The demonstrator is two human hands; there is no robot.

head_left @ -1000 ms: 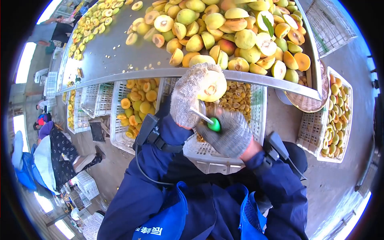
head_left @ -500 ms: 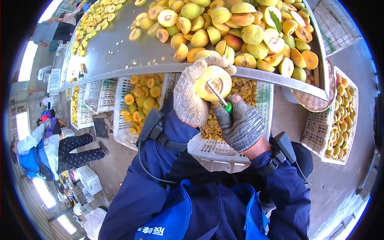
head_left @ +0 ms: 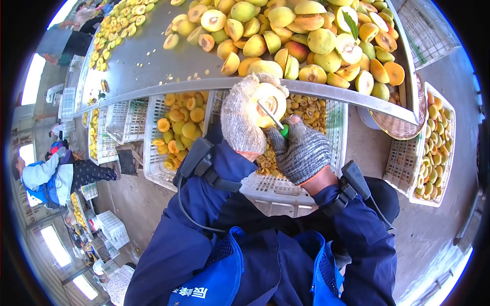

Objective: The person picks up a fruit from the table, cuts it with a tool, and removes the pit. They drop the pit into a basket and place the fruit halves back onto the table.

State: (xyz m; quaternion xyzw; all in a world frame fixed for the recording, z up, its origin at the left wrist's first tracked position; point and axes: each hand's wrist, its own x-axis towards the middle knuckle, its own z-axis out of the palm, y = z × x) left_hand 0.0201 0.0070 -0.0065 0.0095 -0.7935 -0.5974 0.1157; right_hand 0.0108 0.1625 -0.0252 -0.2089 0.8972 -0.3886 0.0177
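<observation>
My left hand (head_left: 241, 116), in a worn pale knit glove, is closed around a halved yellow peach (head_left: 278, 99). The cut face is turned up, with the brown pit area in the middle. In a grey knit glove, my right hand (head_left: 306, 153) grips a pitting tool (head_left: 285, 131) by its green handle. Its thin metal shaft crosses the cut face, tip at the pit area. Both hands are at the front rim of a metal table (head_left: 153, 61), above a white crate (head_left: 334, 137) of small yellow-brown pieces.
Halved peaches (head_left: 321, 43) are heaped on the table, with smaller halves (head_left: 120, 25) at far left. Another crate (head_left: 153, 148) of peach halves stands below left. At right are a wicker basket (head_left: 408, 130) and a filled crate (head_left: 434, 148). A person (head_left: 51, 176) is at the left.
Both hands have shifted slightly left with the peach half and tool. The peach's cut face has turned a little, and the tool stays against it. The person at left has changed posture.
</observation>
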